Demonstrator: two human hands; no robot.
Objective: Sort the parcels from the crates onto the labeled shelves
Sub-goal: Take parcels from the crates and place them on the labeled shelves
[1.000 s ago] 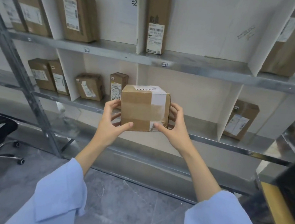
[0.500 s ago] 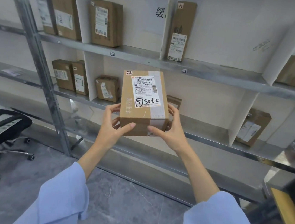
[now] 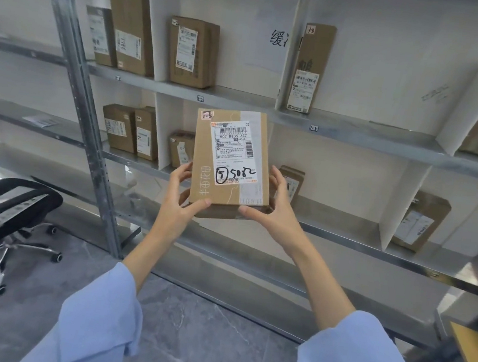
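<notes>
**Q:** Report parcel position and grip.

**A:** The brown cardboard parcel with the white shipping label stands upright in the air, long axis vertical, label face toward me. My left hand and right hand pinch its lower end from either side, thumbs on the near face and fingers curled behind. Neither hand leads. The shelving lies straight ahead, beyond both.

**Q:** Clearances?

**A:** The grey metal upper shelf crosses behind the parcel's top. The grey metal middle shelf lies behind its base. Between the shelves, a small brown box stands far left and a second small brown box far right, with a gap between them. If that bay is the target, I judge the parcel's top must clear the upper rim.
</notes>
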